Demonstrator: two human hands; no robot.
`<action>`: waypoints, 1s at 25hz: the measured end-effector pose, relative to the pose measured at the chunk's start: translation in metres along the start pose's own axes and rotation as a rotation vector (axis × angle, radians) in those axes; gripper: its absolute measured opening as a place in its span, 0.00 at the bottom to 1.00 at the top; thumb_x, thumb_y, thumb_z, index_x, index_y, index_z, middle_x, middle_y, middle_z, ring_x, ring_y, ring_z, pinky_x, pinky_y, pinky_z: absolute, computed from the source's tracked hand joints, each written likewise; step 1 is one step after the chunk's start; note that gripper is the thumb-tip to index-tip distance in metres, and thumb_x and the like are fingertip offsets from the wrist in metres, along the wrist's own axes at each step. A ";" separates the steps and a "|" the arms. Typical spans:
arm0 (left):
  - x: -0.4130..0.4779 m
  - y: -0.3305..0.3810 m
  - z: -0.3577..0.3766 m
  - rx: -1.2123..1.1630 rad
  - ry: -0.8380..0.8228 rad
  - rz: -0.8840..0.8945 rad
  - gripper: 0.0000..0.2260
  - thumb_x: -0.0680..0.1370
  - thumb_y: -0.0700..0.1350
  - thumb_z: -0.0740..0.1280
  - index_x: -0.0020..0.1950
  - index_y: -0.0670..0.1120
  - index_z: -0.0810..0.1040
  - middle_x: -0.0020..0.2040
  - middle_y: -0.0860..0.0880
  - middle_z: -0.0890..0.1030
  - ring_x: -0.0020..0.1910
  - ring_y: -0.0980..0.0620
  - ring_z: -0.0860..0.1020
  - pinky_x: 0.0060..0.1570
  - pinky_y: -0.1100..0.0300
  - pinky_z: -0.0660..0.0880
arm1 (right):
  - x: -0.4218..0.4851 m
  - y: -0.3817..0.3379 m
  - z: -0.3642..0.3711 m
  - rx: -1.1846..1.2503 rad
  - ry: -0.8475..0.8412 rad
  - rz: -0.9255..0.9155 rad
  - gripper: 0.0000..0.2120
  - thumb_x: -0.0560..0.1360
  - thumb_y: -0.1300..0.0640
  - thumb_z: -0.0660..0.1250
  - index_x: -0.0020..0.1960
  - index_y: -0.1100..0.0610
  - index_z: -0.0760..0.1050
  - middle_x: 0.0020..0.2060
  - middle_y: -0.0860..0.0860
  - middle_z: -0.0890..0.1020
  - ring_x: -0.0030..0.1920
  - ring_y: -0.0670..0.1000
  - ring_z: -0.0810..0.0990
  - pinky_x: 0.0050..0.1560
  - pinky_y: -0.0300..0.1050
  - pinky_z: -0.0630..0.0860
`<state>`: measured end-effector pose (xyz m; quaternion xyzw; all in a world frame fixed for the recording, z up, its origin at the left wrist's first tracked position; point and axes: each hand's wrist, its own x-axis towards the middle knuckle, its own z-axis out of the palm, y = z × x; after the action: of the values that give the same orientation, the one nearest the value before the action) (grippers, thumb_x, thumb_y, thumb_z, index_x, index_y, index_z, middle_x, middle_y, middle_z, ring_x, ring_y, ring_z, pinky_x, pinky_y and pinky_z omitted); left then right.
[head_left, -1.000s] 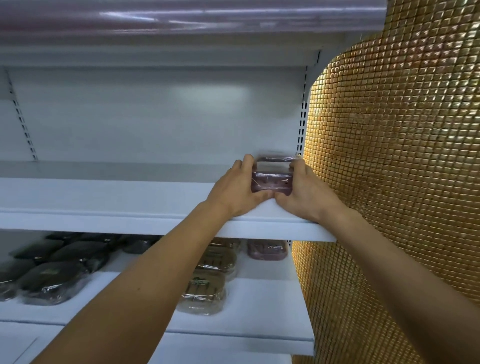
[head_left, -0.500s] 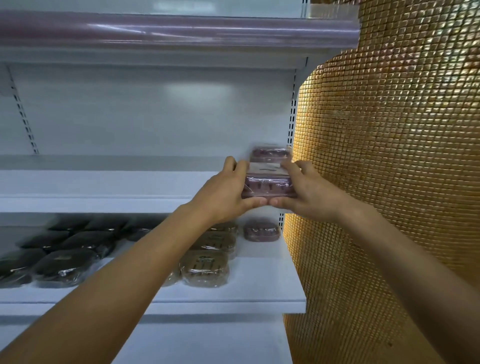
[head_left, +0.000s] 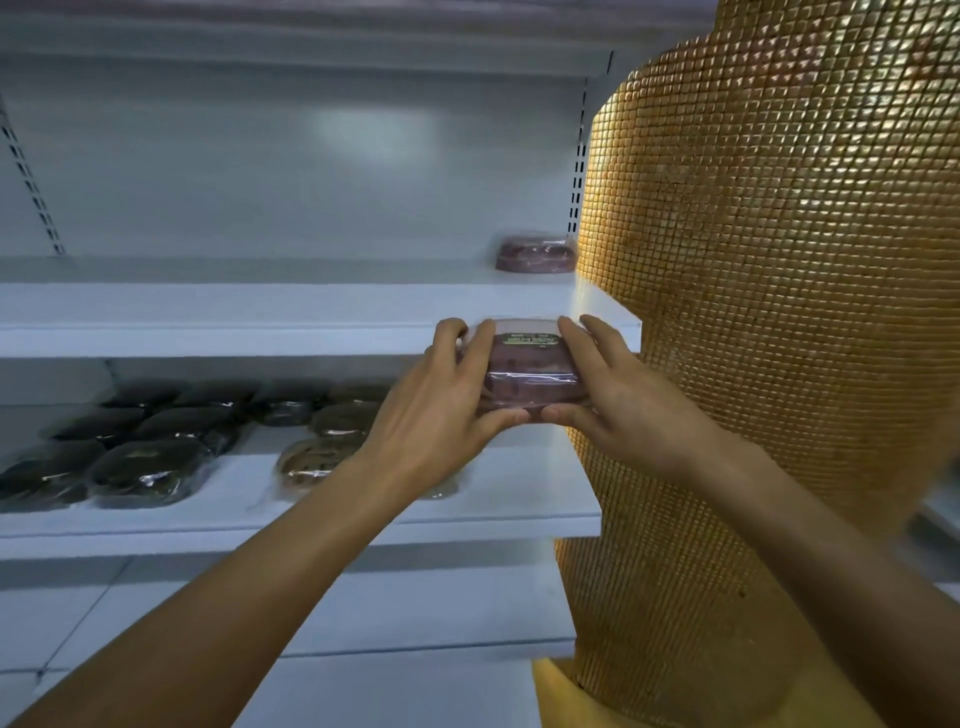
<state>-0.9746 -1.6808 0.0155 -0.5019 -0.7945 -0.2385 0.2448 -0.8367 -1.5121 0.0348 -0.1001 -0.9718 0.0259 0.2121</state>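
Observation:
I hold a clear plastic pack of purplish-brown food (head_left: 530, 371) with a green label between both hands, in front of the edge of the upper white shelf (head_left: 260, 322). My left hand (head_left: 441, 410) grips its left side, thumb under the pack. My right hand (head_left: 613, 400) grips its right side, fingers over the top. A second similar purplish pack (head_left: 535, 254) lies at the back right of the upper shelf, beside the gold wall.
A gold mosaic column (head_left: 779, 312) bulges close on the right. The lower shelf (head_left: 519, 499) carries several dark wrapped packs (head_left: 140, 457) on the left and brown packs (head_left: 322, 452) in the middle. Another white shelf (head_left: 441, 618) lies below.
Both hands have drawn back from the upper shelf with one pack and come down in front of its edge. One pack stays at the shelf's back right. The view has tilted.

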 end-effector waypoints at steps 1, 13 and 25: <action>-0.008 -0.001 0.006 0.005 -0.018 -0.001 0.40 0.74 0.65 0.67 0.78 0.49 0.56 0.70 0.47 0.62 0.57 0.46 0.77 0.48 0.53 0.78 | -0.006 -0.001 0.006 0.011 -0.025 0.000 0.42 0.77 0.38 0.60 0.80 0.54 0.43 0.78 0.55 0.48 0.75 0.57 0.60 0.67 0.50 0.69; -0.055 -0.013 0.124 0.096 -0.345 -0.097 0.39 0.75 0.70 0.61 0.78 0.51 0.54 0.72 0.49 0.65 0.64 0.47 0.74 0.56 0.52 0.77 | -0.039 0.038 0.131 0.096 -0.343 0.170 0.43 0.77 0.33 0.56 0.80 0.52 0.39 0.79 0.54 0.43 0.78 0.57 0.55 0.72 0.55 0.65; -0.049 -0.022 0.206 0.145 -0.417 -0.137 0.38 0.77 0.65 0.63 0.79 0.47 0.54 0.75 0.46 0.64 0.71 0.46 0.69 0.68 0.52 0.68 | -0.032 0.073 0.204 0.064 -0.328 0.203 0.40 0.79 0.41 0.60 0.80 0.54 0.42 0.80 0.54 0.44 0.78 0.57 0.54 0.66 0.52 0.72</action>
<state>-1.0068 -1.5941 -0.1762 -0.4661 -0.8753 -0.0880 0.0938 -0.8799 -1.4487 -0.1700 -0.1854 -0.9769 0.0940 0.0504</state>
